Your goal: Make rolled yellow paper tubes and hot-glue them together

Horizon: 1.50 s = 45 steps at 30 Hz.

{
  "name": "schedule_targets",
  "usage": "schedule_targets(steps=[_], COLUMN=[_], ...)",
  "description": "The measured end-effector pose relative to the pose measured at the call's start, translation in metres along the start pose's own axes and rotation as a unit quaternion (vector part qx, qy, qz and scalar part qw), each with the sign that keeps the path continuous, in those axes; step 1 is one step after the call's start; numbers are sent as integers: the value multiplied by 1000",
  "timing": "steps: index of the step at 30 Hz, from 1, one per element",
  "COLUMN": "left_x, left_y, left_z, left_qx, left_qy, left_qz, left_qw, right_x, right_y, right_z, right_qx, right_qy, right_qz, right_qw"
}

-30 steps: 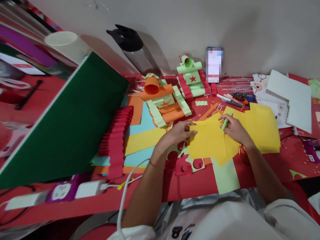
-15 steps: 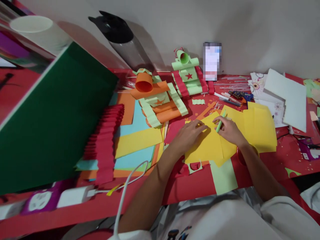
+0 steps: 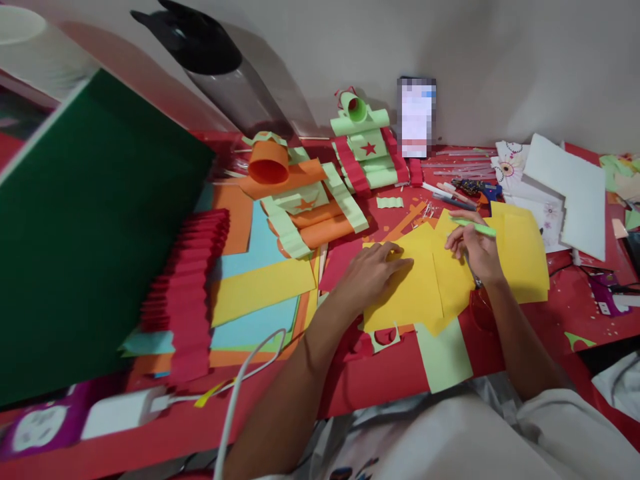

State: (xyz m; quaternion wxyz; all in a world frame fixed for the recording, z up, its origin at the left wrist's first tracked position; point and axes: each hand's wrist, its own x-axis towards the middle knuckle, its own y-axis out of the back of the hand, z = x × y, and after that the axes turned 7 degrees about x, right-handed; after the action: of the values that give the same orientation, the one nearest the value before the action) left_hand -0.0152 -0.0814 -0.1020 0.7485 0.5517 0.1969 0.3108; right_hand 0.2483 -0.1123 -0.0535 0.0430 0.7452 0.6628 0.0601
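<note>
My left hand (image 3: 373, 277) lies flat on a yellow sheet of paper (image 3: 400, 300), its fingers stretched out and holding nothing. Between the fingers of my right hand (image 3: 477, 253) a light green pen (image 3: 475, 227) is gripped, lying nearly level above the yellow paper. Red loop handles (image 3: 481, 310), partly hidden by my right wrist, look like those of scissors. More yellow sheets (image 3: 520, 260) spread out to the right. A pale green strip (image 3: 445, 360) sticks out below the yellow paper, beside a cut-out scrap (image 3: 386, 338).
Behind my hands stand an orange paper model (image 3: 305, 207) and a green one with a red star (image 3: 369, 148). A phone (image 3: 417, 120) leans on the wall. Pleated red paper (image 3: 190, 300), a green board (image 3: 100, 233) and a bottle (image 3: 235, 93) are at left; white foam board (image 3: 570, 193) lies right.
My right hand has lifted slightly and shifted right, and the pen has turned from steeply slanted to nearly level. My left hand stays on the paper. The view has swung a little.
</note>
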Motion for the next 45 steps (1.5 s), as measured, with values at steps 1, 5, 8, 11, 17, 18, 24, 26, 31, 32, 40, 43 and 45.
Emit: schedule_targets(steps=[1,5,8,11,17,18,24,26,31,32,40,43,45], left_x=[0,-1,-1,-2,-3,-3,-4,-4,-4,-4,-3,-3,-3], left_y=[0,3,5,5,2,2,0,-1,2,3,5,5,4], left_z=[0,1,2,3,2,2,3,3,3,3,5,5,4], left_qx=[4,9,30,41,45,45,17,20,41,42,48,47,39], left_qy=[-6,-17,-23,-24,-25,-24,-5,-2,-15,-18,-12,-11,-9], left_qz=[-2,8,6,9,8,6,9,12,8,6,-1,0,0], left_qw=[1000,1000,999,999,999,999,1000,1000,999,999,999,999,999], right_x=[0,-2,-3,-3,-3,-3,-3,-3,-3,-4,-4,-3,-3], right_y=[-2,-11,-18,-22,-24,-25,-26,-25,-25,-25,-25,-24,-24], right_z=[1,12,24,32,31,30,30,31,30,29,31,32,33], right_qx=[10,7,-7,-61,-140,-146,-160,-157,-158,-157,-143,-143,-145], right_qy=[-7,-51,-75,-67,-33,-30,-32,-30,-34,-35,-38,-36,-36], right_qz=[-15,-60,-79,-79,-61,-62,-64,-65,-70,-70,-65,-66,-70], right_qw=[1000,997,994,993,988,987,985,985,984,984,987,987,986])
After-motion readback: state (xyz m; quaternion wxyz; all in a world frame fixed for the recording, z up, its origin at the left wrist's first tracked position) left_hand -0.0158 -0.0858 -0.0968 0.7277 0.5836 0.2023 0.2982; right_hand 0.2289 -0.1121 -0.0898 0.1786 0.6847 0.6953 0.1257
